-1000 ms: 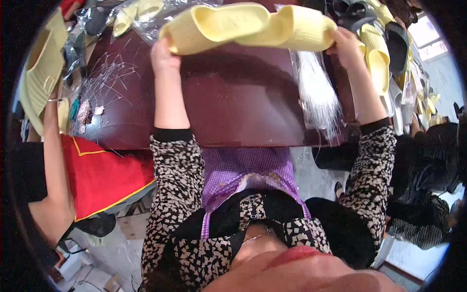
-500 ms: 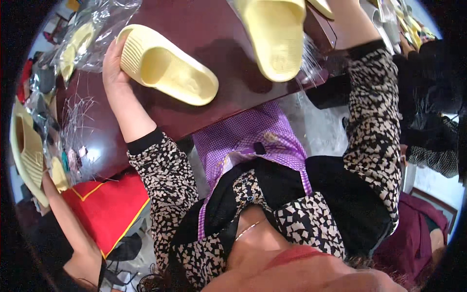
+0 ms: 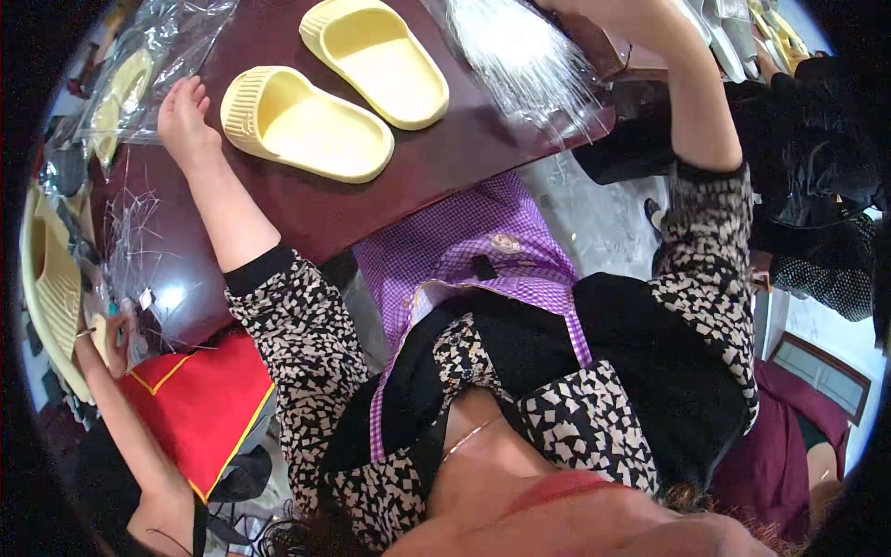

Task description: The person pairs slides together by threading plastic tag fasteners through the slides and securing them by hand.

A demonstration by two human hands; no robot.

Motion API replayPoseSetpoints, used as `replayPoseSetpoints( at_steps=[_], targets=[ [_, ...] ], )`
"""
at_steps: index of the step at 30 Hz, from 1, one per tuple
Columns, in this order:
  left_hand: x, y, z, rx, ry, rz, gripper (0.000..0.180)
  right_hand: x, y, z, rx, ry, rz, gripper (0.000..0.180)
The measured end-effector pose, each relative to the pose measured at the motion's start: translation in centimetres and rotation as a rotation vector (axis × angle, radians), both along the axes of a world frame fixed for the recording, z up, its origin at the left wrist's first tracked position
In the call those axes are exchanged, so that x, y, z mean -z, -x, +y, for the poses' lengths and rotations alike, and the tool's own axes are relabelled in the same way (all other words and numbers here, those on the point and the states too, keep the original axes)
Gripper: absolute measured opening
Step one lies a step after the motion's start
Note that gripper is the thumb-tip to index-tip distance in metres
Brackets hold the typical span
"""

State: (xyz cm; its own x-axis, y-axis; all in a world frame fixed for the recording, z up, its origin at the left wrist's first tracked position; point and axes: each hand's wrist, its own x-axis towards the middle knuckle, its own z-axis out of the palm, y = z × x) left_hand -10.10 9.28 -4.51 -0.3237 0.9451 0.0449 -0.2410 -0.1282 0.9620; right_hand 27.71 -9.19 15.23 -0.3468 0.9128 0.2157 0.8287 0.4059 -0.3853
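Observation:
Two pale yellow slippers lie side by side on the dark red table: one slipper nearer me on the left, the other slipper just behind it to the right. My left hand is beside the left slipper's ribbed strap, apart from it, with loosely bent fingers and nothing in them. At the top edge my right hand reaches over the table's right side, its fingertips cut off by the frame. Below it lies a shiny bundle of thin clear strands on clear plastic.
A bagged yellow slipper lies at the far left. Loose clear strands are scattered on the table. At left, a co-worker's hand is near a large yellow slipper. Dark-clothed people are at right.
My left hand has let go of the left slipper. The right slipper has come down beside it onto the table. My right hand has left that slipper and moved up, uncovering the clear strands.

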Motion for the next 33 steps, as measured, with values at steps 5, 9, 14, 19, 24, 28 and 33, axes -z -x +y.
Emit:
replayPoseSetpoints(
  at_steps=[5, 9, 14, 19, 24, 28, 33],
  targets=[
    [0.3, 1.0, -0.2, -0.043, -0.019, 0.059, 0.02, 5.5, -3.6, -9.1, 0.26, 0.224, -0.062, 0.017],
    [-0.4, -1.4, -1.1, -0.068, -0.057, 0.031, 0.02, 8.5, -3.9, -12.7, 0.476, 0.156, -0.062, 0.016],
    [-0.9, -2.2, -1.4, -0.072, -0.058, 0.091, 0.021, 11.4, -3.9, -13.7, 0.553, 0.004, -0.07, 0.012],
    [-0.2, -1.6, -1.3, -0.071, -0.123, 0.179, 0.021, 11.9, -4.4, -14.5, 0.518, 0.002, -0.071, 0.008],
    [-2.3, -3.9, -3.6, -0.09, -0.388, 0.341, 0.014, 10.7, -6.3, -18.2, 0.515, 0.186, -0.05, 0.01],
    [-6.5, -9.2, -10.2, 0.205, -0.592, 0.397, 0.014, 6.5, -4.5, -20.8, 0.65, 0.112, -0.002, 0.004],
    [-8.9, -19.0, -20.0, 0.641, -1.158, 0.472, 0.024, 1.0, -0.3, -22.2, 0.561, 0.015, -0.039, 0.003]
  ],
)
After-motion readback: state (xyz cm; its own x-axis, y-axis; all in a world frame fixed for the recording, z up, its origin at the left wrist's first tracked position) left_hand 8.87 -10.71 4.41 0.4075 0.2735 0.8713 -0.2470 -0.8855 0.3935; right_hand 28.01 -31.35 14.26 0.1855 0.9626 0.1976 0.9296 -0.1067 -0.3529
